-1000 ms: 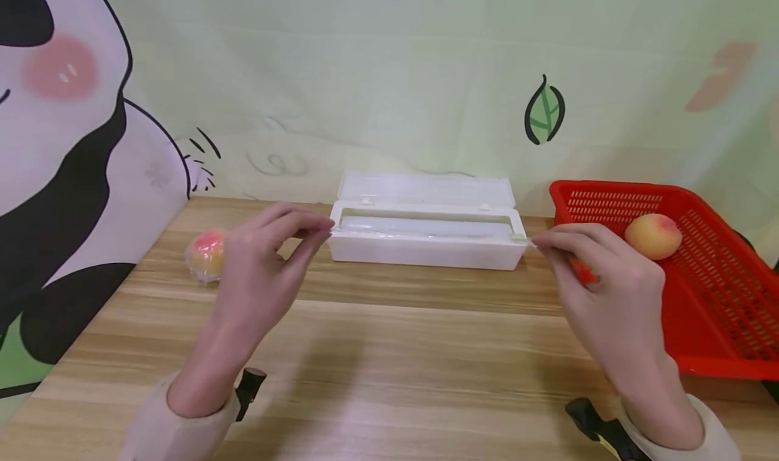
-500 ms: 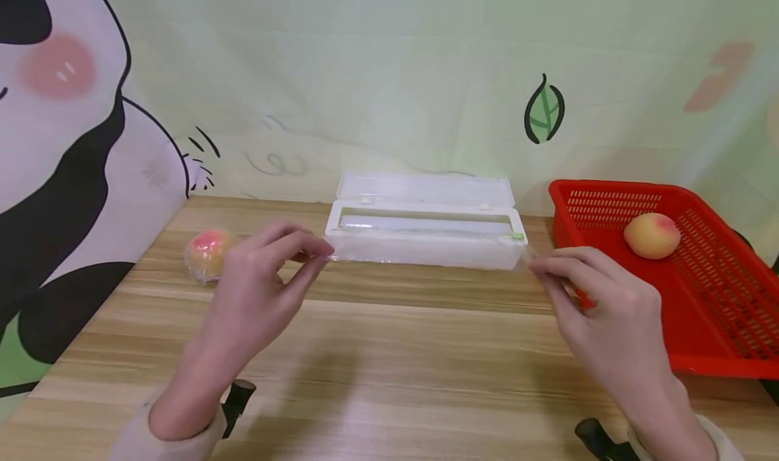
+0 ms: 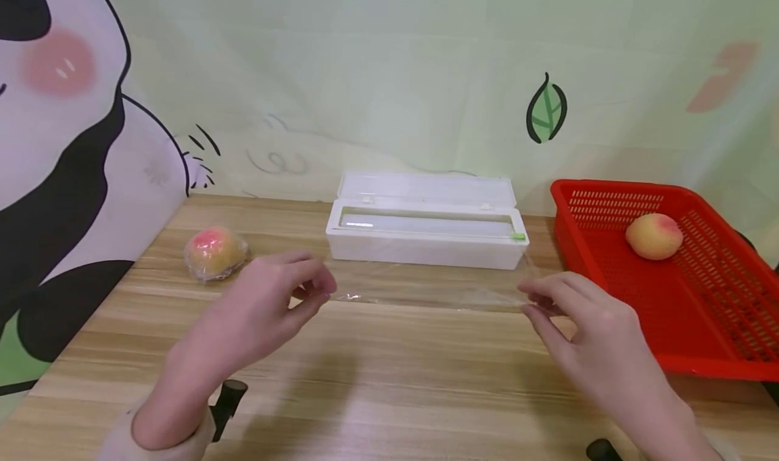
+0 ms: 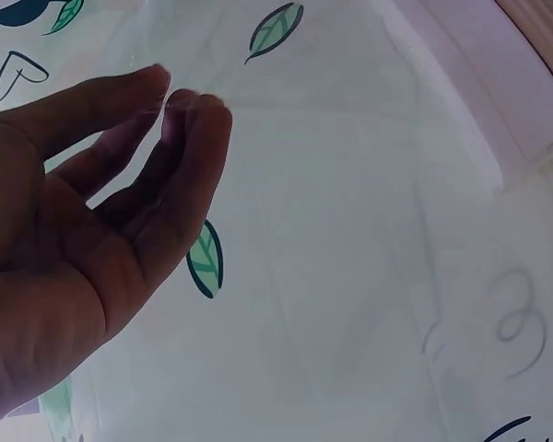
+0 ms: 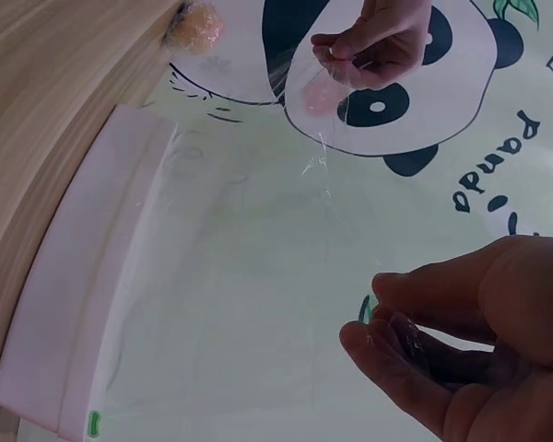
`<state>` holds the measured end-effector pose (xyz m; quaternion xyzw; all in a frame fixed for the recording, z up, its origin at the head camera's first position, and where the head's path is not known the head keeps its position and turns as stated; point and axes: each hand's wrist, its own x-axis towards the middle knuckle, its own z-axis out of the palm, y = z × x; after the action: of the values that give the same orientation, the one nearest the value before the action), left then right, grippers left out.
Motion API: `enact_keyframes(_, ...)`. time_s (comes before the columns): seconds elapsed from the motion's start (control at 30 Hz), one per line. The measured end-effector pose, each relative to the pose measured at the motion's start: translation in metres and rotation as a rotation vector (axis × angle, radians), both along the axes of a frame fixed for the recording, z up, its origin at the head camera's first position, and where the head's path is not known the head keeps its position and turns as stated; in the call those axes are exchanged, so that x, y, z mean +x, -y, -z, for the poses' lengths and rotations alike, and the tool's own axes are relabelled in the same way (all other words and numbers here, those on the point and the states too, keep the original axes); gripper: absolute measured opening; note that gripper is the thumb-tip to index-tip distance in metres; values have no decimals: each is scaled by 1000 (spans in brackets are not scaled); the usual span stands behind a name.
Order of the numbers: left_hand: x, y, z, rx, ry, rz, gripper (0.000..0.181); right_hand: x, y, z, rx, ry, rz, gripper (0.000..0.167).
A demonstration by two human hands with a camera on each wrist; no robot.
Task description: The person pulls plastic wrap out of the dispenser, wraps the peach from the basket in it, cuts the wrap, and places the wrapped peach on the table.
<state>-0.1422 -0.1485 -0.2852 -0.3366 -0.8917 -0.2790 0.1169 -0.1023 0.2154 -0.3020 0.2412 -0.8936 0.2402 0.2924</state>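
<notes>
Before the box [image 3: 426,248], I see the left hand [image 3: 264,309] and right hand [image 3: 590,332] pinching film [image 3: 426,290] stretched between them.

1 word is showing legibly: "panda" [image 5: 496,164], which is standing on the backdrop [image 5: 240,249] in the right wrist view. Its 5 dark lowercase letters are running aslant, turned partly upside down to that camera, and are lying near the printed panda's head [image 5: 433,110], towards the right edge.
</notes>
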Motion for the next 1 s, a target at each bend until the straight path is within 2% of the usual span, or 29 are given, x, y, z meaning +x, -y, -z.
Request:
enact_keyframes(0.23, -4, 1, 7, -80, 43, 102, 17, 3, 0, 13, 61, -5, -84, 41)
enact_keyframes(0.33, -6, 0, 10, -106, 72, 123, 18, 4, 2, 19, 72, -1, -111, 40)
enact_keyframes(0.57, -10, -4, 16, -243, 219, 163, 21, 4, 5, 31, 103, 30, -145, 40)
enact_keyframes(0.83, -16, -6, 28, -308, 262, 199, 23, -1, 6, 45, 168, 99, -154, 37)
enact_keyframes(1.0, -21, -9, 37, -332, 302, 224, 25, -6, 5, 56, 202, 158, -188, 33)
